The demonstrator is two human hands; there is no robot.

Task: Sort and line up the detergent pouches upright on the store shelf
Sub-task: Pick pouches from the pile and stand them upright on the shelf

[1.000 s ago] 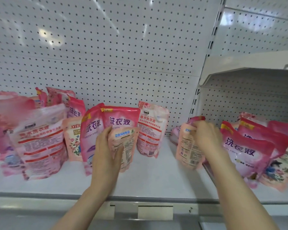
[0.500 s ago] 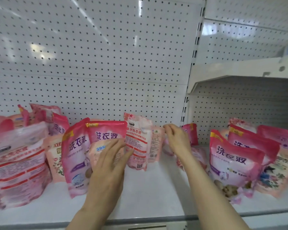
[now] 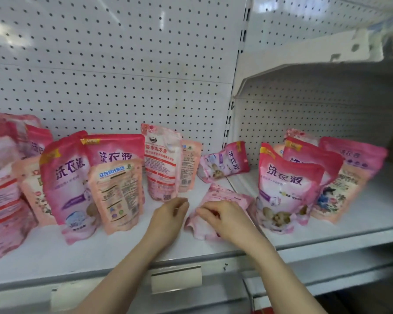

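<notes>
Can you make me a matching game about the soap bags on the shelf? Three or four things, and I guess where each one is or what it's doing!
Things:
1. right hand
2. left hand
3. tall pouch with red stripes
4. small pink pouch by the shelf post

States:
A. standing upright at the back
B. tipped over on its side
C. resting on a flat-lying pink pouch
D. open, touching no pouch

Pairs: 1-C, 2-D, 3-A, 4-B
</notes>
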